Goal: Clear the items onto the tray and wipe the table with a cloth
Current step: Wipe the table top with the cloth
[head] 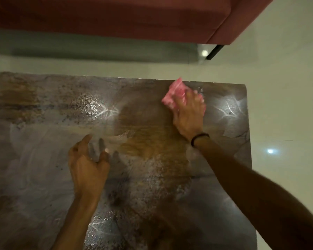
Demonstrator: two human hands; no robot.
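Mottled glossy table (43, 168); pink cloth (173, 96) on far edge.

Two hands (88, 170) (189, 114), one pink cloth (174, 95), one table (43, 132), one sofa (116, 15).
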